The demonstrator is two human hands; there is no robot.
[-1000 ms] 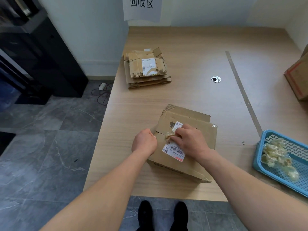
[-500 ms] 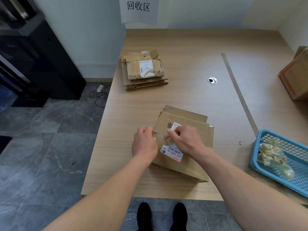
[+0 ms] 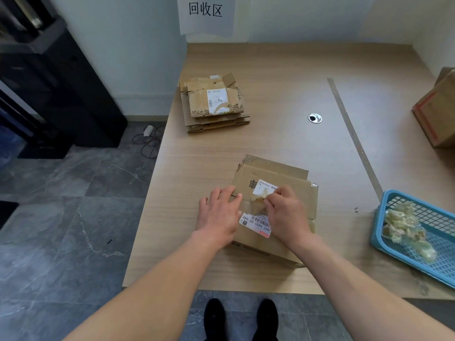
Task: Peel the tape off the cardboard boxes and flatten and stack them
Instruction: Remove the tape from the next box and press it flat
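Observation:
A closed cardboard box with white labels lies near the front edge of the wooden table. My left hand lies flat with spread fingers on the box's left edge. My right hand pinches a lifted, crumpled strip of clear tape along the box's middle seam. A stack of flattened boxes sits at the far left of the table.
A blue plastic basket holding wads of peeled tape stands at the right front. Another cardboard box sits at the right edge. A metal cable grommet is set in the tabletop. Grey floor lies to the left.
My left hand opened from a fist and spread flat on the box's left edge. My right hand drew the tape end up and to the right along the seam.

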